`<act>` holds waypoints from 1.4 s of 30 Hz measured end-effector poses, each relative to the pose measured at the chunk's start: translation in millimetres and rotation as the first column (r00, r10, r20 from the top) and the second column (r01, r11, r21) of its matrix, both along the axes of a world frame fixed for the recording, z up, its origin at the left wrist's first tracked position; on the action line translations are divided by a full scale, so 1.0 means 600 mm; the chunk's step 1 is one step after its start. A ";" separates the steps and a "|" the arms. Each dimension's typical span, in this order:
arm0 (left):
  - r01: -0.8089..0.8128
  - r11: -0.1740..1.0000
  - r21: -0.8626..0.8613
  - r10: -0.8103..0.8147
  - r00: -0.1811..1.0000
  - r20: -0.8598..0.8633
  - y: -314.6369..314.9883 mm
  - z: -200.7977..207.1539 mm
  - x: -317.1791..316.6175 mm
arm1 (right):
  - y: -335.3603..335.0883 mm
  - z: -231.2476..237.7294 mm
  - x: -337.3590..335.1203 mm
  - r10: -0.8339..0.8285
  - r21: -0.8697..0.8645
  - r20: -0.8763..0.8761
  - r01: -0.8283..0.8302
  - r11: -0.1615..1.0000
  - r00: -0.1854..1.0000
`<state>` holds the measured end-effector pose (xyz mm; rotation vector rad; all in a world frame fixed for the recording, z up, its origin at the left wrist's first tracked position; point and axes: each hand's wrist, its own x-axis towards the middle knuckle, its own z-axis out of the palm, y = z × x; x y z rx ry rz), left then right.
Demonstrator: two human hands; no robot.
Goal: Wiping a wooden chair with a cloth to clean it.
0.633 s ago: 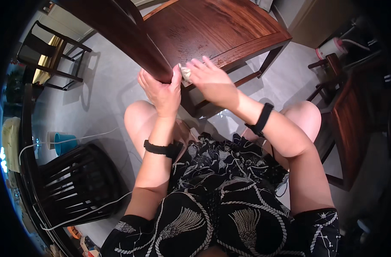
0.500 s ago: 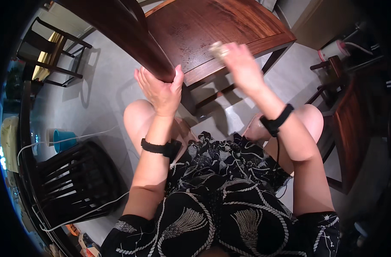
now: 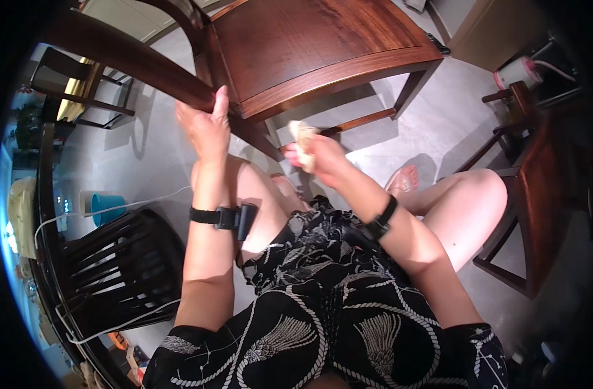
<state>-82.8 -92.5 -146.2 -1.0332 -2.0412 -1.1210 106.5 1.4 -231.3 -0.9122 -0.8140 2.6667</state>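
A reddish-brown wooden chair (image 3: 309, 52) stands in front of me, its seat turned toward the far right. My left hand (image 3: 207, 133) is closed around the near end of its thick dark wooden rail (image 3: 137, 61), with the thumb on top. In my right hand (image 3: 326, 161) is a crumpled cream cloth (image 3: 302, 137), pinched between the fingers. That hand hovers near the chair's front leg and lower stretcher, apart from the seat. Black straps circle both my wrists.
A dark slatted chair (image 3: 118, 269) stands at the left, by a blue bucket (image 3: 108, 209). A white cord (image 3: 147, 199) runs there. Another wooden chair (image 3: 546, 201) is close on the right. Farther left stands a chair (image 3: 82, 84) with a yellow item on it.
My right hand and the cloth have come off the seat, moving left and nearer to me. The rail has swung left and lower with my left hand, and the chair has shifted.
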 end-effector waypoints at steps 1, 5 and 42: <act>-0.016 1.000 0.000 0.016 1.000 -0.019 0.010 0.000 0.009 | -0.012 0.001 -0.040 0.027 -0.046 -0.136 -0.033 0.998 0.990; -0.049 0.999 -0.015 0.051 0.991 0.125 0.028 -0.022 0.027 | 0.037 0.014 -0.153 0.024 -0.302 -0.281 -0.112 0.947 0.959; 0.146 0.834 0.532 -0.325 0.909 0.261 0.074 -0.023 0.009 | 0.007 -0.387 -0.152 -0.114 0.794 0.588 -0.598 -0.111 0.801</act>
